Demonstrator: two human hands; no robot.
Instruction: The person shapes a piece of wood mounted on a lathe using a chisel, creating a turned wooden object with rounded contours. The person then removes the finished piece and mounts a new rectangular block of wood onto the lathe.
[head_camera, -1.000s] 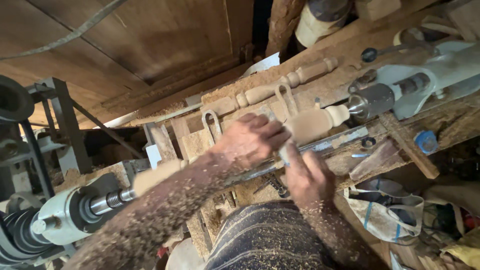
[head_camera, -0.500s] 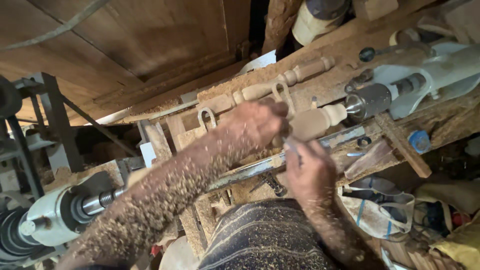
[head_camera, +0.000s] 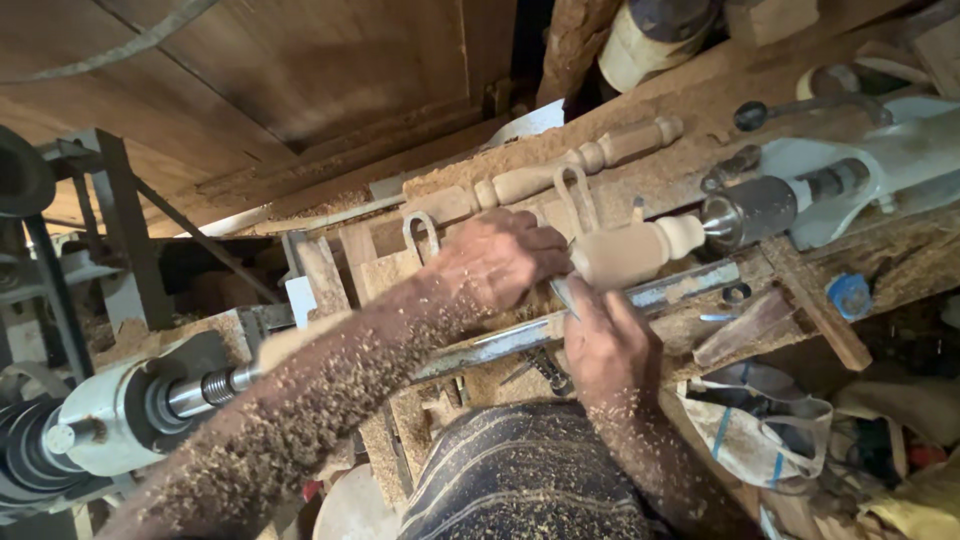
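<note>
A pale wooden workpiece (head_camera: 632, 251) is mounted on a wood lathe, its right end pressed against the grey metal tailstock (head_camera: 755, 210). My left hand (head_camera: 497, 262) reaches over the workpiece and covers its left part, fingers curled against it. My right hand (head_camera: 603, 344) sits just below, gripping a metal turning tool (head_camera: 561, 292) whose tip points up at the wood, resting on the long steel tool rest (head_camera: 520, 340). Sawdust coats both forearms.
A finished turned spindle (head_camera: 560, 172) lies on the sawdust-covered ledge behind the lathe. The headstock with its threaded shaft (head_camera: 150, 400) is at lower left. A blue cap (head_camera: 848, 296) and cloth bags (head_camera: 760, 430) lie at lower right. Wooden boards rise behind.
The view shifted slightly. My left hand slid a little further right along the workpiece, and my right hand stayed on the tool at the rest.
</note>
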